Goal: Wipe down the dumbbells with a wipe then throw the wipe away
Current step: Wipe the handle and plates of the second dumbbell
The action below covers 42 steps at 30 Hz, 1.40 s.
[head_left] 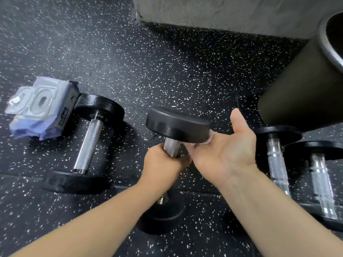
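Held dumbbell (171, 147): centre, tilted; its near head is low by the floor (167, 71), its far head is raised; whether the near head touches the floor cannot be told
Left grip (163, 164): wrapped round the knurled handle of the held dumbbell, just under the far head; fingers curled tight
Right grip (222, 151): palm up, thumb spread out to the far side; fingers bent in under the far head, holding the wipe against it
Wipe (209, 139): white, only a small part shows, between the right fingers and the rim of the raised head
Left dumbbell (89, 145): lying on the floor, left of the hands, well apart from them
Right dumbbells (276, 164): two, lying side by side on the floor, right of the right wrist
Wipes pack (39, 108): far left; pale, crumpled, its lid flap open; touching the left dumbbell's far head
Bin (300, 86): dark cylinder with a metal rim, far right, beyond the right dumbbells
Wall (222, 13): grey concrete, farthest back
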Available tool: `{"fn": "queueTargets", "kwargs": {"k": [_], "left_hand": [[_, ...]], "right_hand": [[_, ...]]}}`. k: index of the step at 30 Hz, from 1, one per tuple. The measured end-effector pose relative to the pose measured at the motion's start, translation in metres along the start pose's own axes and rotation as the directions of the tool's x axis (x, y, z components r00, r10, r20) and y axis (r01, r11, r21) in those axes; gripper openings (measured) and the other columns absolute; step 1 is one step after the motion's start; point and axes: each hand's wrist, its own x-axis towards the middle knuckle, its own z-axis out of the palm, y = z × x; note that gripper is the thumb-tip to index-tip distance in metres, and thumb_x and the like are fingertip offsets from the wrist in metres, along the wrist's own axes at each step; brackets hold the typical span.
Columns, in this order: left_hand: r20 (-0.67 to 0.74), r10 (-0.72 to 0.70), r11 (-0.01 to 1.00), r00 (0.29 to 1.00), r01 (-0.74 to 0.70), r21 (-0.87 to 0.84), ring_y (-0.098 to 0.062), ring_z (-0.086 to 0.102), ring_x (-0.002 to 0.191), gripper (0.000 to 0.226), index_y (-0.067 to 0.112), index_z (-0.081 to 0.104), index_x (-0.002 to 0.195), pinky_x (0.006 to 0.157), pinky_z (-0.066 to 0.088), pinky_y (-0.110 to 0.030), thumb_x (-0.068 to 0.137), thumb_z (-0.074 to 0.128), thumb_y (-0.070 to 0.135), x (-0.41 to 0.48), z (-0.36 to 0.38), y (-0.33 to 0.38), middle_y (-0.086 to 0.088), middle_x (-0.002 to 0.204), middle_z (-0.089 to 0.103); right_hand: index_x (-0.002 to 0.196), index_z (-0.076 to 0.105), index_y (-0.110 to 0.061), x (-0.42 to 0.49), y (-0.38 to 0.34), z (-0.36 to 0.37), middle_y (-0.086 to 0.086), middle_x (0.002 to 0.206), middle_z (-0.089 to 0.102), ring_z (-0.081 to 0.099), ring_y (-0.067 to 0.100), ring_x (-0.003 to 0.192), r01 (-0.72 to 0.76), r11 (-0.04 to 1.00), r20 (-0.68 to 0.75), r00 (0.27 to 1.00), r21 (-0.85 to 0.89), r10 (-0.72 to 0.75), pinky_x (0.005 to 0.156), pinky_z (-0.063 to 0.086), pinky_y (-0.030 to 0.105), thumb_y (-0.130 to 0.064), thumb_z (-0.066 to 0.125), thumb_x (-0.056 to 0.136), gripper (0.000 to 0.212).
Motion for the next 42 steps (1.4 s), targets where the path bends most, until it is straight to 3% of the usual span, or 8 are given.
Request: {"fn": "queueTargets", "kwargs": {"k": [12, 18, 20, 23, 27, 33, 39, 42], "left_hand": [[0.111, -0.067, 0.988, 0.992, 0.082, -0.129, -0.014, 0.034, 0.034, 0.017, -0.001, 0.052, 0.074, 0.040, 0.030, -0.021, 0.080, 0.067, 0.004, 0.007, -0.001, -0.011, -0.007, 0.044, 0.039], [0.089, -0.124, 0.980, 0.988, 0.137, -0.147, -0.013, 0.033, 0.036, 0.018, 0.003, 0.050, 0.068, 0.046, 0.032, -0.025, 0.077, 0.065, -0.001, 0.008, -0.003, -0.013, 0.000, 0.044, 0.037], [0.097, -0.129, 0.979, 0.987, 0.142, -0.149, -0.012, 0.033, 0.038, 0.024, 0.012, 0.047, 0.066, 0.046, 0.033, -0.025, 0.076, 0.064, -0.001, 0.008, -0.002, -0.014, 0.005, 0.043, 0.037], [0.101, -0.110, 0.982, 0.989, 0.124, -0.145, -0.014, 0.031, 0.038, 0.026, 0.012, 0.045, 0.065, 0.045, 0.031, -0.025, 0.076, 0.063, -0.002, 0.007, -0.002, -0.016, 0.002, 0.044, 0.035], [0.117, -0.078, 0.985, 0.990, 0.094, -0.144, -0.016, 0.028, 0.039, 0.028, 0.009, 0.041, 0.066, 0.046, 0.027, -0.026, 0.076, 0.065, -0.001, 0.007, 0.001, -0.015, -0.001, 0.045, 0.032], [0.076, -0.040, 0.991, 0.996, 0.049, -0.125, -0.017, 0.029, 0.045, 0.021, 0.011, 0.042, 0.061, 0.049, 0.026, -0.031, 0.055, 0.062, 0.016, 0.007, 0.005, -0.012, -0.006, 0.050, 0.034], [0.065, -0.038, 0.993, 0.997, 0.045, -0.113, -0.017, 0.032, 0.043, 0.018, 0.010, 0.045, 0.060, 0.048, 0.031, -0.033, 0.056, 0.060, 0.020, 0.008, 0.006, -0.012, -0.008, 0.050, 0.038], [0.052, -0.041, 0.992, 0.998, 0.046, -0.116, -0.017, 0.030, 0.045, 0.019, 0.011, 0.044, 0.061, 0.050, 0.029, -0.034, 0.056, 0.061, 0.020, 0.010, 0.007, -0.016, -0.006, 0.051, 0.036]], "right_hand": [[0.123, 0.046, 0.020, -0.031, -0.005, -0.003, 0.025, 0.097, 0.070, 0.071, 0.035, 0.089, -0.045, 0.999, 0.089, 0.995, -0.030, 0.048, 0.090, 0.051, 0.037, -0.060, 0.044, 0.091, 0.086], [0.103, 0.054, 0.009, -0.051, -0.026, -0.026, 0.023, 0.110, 0.067, 0.065, 0.030, 0.104, -0.018, 0.954, 0.064, 0.997, -0.300, 0.039, 0.098, 0.050, 0.040, -0.018, 0.036, 0.087, 0.037], [0.088, 0.048, 0.001, -0.041, -0.036, -0.039, 0.010, 0.095, 0.059, 0.056, 0.017, 0.086, 0.051, 0.866, 0.040, 0.999, -0.497, -0.035, 0.091, 0.046, 0.034, -0.003, 0.033, 0.082, 0.017], [0.111, 0.065, 0.000, -0.023, -0.041, -0.048, 0.010, 0.112, 0.069, 0.065, 0.019, 0.103, 0.168, 0.657, 0.043, 0.978, -0.735, -0.202, 0.095, 0.050, 0.035, 0.003, 0.036, 0.092, 0.035], [0.112, 0.070, -0.010, 0.001, -0.028, -0.037, 0.006, 0.106, 0.074, 0.069, 0.020, 0.101, 0.279, 0.578, 0.093, 0.939, -0.767, -0.331, 0.085, 0.055, 0.029, -0.006, 0.045, 0.100, 0.028], [0.075, 0.075, -0.018, 0.009, -0.007, -0.030, 0.005, 0.096, 0.075, 0.068, 0.019, 0.096, 0.335, 0.471, 0.129, 0.900, -0.816, -0.417, 0.100, 0.048, 0.038, -0.019, 0.051, 0.100, 0.034], [0.061, 0.057, -0.019, -0.009, 0.011, -0.028, 0.000, 0.073, 0.041, 0.036, 0.006, 0.061, 0.346, 0.118, 0.243, 0.828, -0.931, -0.506, 0.054, 0.029, 0.011, -0.025, 0.045, 0.100, 0.041], [0.051, 0.048, -0.028, -0.007, 0.014, -0.026, 0.005, 0.082, 0.046, 0.038, 0.011, 0.067, 0.384, 0.029, 0.307, 0.779, -0.923, -0.547, 0.057, 0.031, 0.013, -0.023, 0.045, 0.099, 0.049]]}}
